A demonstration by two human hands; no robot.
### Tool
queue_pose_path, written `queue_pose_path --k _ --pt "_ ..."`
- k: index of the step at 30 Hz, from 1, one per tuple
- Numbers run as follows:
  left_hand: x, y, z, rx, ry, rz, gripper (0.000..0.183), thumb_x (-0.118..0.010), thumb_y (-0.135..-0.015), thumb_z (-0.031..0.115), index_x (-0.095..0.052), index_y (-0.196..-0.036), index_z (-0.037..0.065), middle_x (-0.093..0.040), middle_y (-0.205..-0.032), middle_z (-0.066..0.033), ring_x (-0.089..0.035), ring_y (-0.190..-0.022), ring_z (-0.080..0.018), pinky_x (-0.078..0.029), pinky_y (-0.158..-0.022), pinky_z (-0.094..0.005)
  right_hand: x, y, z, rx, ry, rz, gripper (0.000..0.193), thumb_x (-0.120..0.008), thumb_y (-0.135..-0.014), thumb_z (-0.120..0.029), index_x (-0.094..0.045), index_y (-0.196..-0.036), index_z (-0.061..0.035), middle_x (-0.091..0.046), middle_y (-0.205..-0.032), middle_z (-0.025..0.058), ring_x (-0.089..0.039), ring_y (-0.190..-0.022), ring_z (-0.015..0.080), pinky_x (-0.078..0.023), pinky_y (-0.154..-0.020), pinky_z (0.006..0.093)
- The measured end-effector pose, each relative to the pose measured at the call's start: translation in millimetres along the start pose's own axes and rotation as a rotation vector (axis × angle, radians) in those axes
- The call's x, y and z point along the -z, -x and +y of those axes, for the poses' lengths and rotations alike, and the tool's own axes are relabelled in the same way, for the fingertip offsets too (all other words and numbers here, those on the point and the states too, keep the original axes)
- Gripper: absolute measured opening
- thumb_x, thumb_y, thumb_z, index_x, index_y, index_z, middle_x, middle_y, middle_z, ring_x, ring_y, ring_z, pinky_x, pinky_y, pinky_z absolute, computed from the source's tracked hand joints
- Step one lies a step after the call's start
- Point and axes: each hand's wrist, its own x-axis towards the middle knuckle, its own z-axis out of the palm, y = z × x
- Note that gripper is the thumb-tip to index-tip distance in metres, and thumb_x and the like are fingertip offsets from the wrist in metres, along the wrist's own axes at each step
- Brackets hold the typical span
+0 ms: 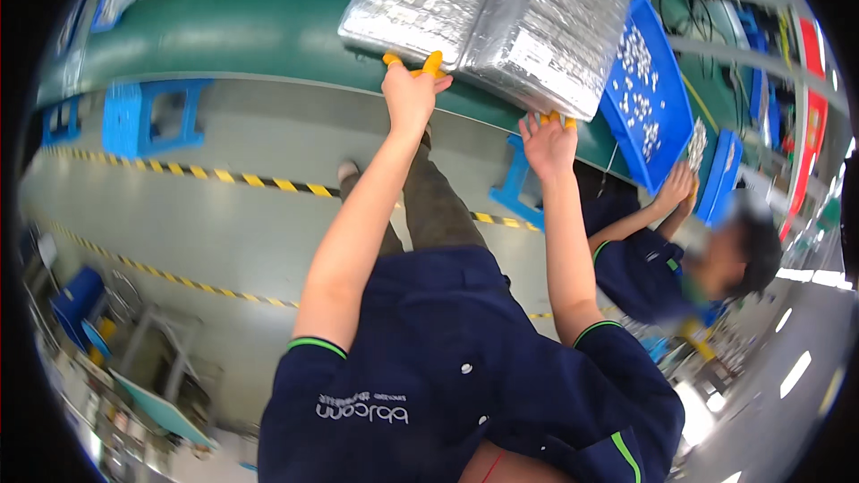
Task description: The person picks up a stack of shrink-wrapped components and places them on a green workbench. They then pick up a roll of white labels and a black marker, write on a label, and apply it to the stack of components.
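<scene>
Two silvery packs of stacked trays in clear plastic wrap, a left pack (420, 4) and a right pack (555, 27), lie side by side at the near edge of the green table (242, 27). My left hand (412, 94) has its yellow-covered fingertips on the near edge of the left pack, closed against it. At the near lower edge of the right pack, my right hand (548, 143) is turned palm up. Its fingertips, some in yellow covers, hook at that edge and are partly hidden by it.
Right of the packs sits a blue tray (649, 94) of small whitish parts. A co-worker (644, 259) sits there, hands at a strip of parts (696, 145). Blue stools (152, 116) stand below the table edge. Yellow-black tape (259, 181) crosses the floor.
</scene>
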Motion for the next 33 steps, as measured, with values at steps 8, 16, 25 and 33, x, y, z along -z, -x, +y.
queue_pose_path --k 8,16,25,33 --pt "6.2 2.5 -14.9 -0.124 0.022 -0.18 0.045 -0.032 -0.078 -0.012 -0.013 -0.116 -0.027 -0.053 -0.095 -0.031 -0.062 -0.081 -0.0375 -0.057 -0.07 -0.036 5.1 -8.9 63.2 0.488 0.024 0.13 0.047 -0.021 -0.092 -0.027 -0.027 -0.134 -0.0071 -0.026 -0.141 0.0033 -0.017 -0.133 0.018 -0.009 -0.109 0.0327" --pt "80.4 10.2 -47.8 -0.884 -0.74 0.12 0.069 -0.072 -0.073 0.013 -0.035 -0.128 -0.005 -0.039 -0.129 -0.0134 -0.039 -0.116 -0.0227 -0.034 -0.096 -0.0368 20.6 -13.4 99.5 0.9 0.775 0.231 0.065 -0.054 -0.074 0.005 -0.025 -0.132 0.004 -0.027 -0.139 0.0185 -0.031 -0.126 0.0299 -0.028 -0.102 0.037" --pt "69.3 -56.7 -25.0 -1.081 -0.73 -0.025 0.129 -0.085 -0.052 0.037 0.003 -0.133 -0.012 -0.005 -0.14 -0.0278 -0.004 -0.131 -0.0389 -0.005 -0.106 -0.0486 -2.3 -13.6 132.5 1.302 0.84 0.53 0.086 -0.074 -0.07 -0.023 -0.022 -0.131 0.0064 -0.028 -0.134 0.0208 -0.029 -0.122 0.0341 -0.024 -0.102 0.0403" --pt "33.4 -51.9 -29.0 -1.17 -0.972 0.15 0.118 -0.085 -0.045 0.045 -0.024 -0.131 -0.009 0.005 -0.138 -0.0335 0.011 -0.129 -0.0444 0.0 -0.103 -0.0542 -26.5 -36.3 113.7 1.294 0.975 0.787 0.128 -0.084 -0.052 -0.038 0.003 -0.132 0.0121 -0.011 -0.137 0.0295 -0.012 -0.129 0.0388 -0.01 -0.106 0.0441"
